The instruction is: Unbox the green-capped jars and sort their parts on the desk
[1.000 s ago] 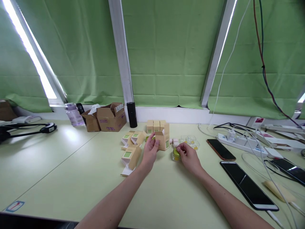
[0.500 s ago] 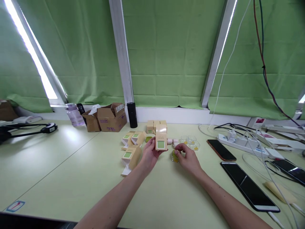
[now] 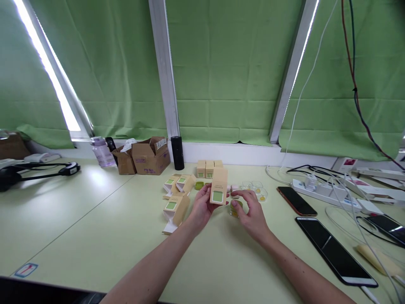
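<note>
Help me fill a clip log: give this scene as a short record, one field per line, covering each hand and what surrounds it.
Left hand: holds a tan box, green square facing the camera
Right hand: thumb and forefinger at a small green jar; grip unclear
Left of hands: three tan cartons with open flaps
Beyond hands: row of tan boxes, second green jar
Right of hands: clear cups, brown-edged phone, white-edged phone
Far edge: cardboard box, black cylinder
Surface: pale table
</note>
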Tool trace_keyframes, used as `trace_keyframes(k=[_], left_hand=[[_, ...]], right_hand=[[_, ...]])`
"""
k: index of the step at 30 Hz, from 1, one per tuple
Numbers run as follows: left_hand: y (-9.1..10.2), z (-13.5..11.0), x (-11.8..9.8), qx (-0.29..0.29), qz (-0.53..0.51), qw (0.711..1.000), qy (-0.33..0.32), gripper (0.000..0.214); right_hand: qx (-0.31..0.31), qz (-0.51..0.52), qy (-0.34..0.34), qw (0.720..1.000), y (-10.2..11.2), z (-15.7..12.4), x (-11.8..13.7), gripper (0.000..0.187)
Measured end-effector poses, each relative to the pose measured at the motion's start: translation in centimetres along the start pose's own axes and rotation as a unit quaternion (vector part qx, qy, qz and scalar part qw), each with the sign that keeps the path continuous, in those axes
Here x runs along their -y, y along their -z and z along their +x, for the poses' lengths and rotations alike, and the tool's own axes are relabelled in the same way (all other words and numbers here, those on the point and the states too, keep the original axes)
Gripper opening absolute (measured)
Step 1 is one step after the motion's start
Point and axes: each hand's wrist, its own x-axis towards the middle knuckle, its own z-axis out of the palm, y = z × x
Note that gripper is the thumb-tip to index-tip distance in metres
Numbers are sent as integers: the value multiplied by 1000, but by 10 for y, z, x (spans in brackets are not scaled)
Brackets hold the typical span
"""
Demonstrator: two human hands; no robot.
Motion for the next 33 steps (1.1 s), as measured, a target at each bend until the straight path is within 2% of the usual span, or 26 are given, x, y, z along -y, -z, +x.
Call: trace_keyframes(k=[10, 16, 19, 25, 29, 33], left_hand=[[-7, -9, 2, 20, 63, 998, 10, 47], [-9, -10, 1, 21, 89, 996, 8, 48], [-12, -12, -1, 35, 97, 995, -10, 45], [-15, -15, -1, 115, 122, 984, -67, 50], [-16, -15, 4, 142, 172, 968, -111, 55], [-17, -17, 5, 140, 200, 962, -124, 52]], right_hand=[[-4, 62, -74, 995, -1, 3, 6, 45], [-1, 106, -86, 991, -1, 4, 1, 44], [3, 147, -98, 984, 0, 6, -2, 42], [-20, 245, -136, 960, 4, 9, -1, 43], [-27, 248, -145, 957, 3, 10, -1, 45], [-23, 230, -140, 963, 2, 9, -5, 46]])
